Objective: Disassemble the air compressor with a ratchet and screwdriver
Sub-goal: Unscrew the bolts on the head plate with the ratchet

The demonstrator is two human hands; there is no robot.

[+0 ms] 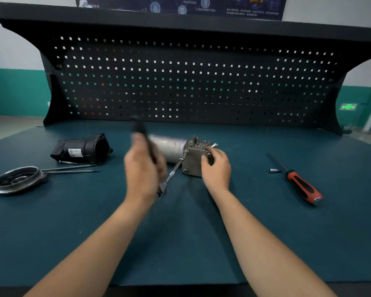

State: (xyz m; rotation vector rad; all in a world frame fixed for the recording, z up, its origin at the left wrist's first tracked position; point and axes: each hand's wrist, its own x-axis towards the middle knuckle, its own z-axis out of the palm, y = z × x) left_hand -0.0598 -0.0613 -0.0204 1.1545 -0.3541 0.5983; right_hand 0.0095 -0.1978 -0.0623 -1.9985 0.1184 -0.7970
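While left hand (144,168) grips ratchet (172,175), right hand (216,166) holds compressor (171,146), fingers (206,161) curled

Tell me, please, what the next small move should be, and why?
Probably turn the ratchet to loosen the corner bolt: its extension sits on that bolt of the compressor, the left hand grips its handle, and the right hand holds the compressor steady.

Two bare forearms (107,243), bare left hand (145,168), bare right hand (216,169), left one motion-blurred
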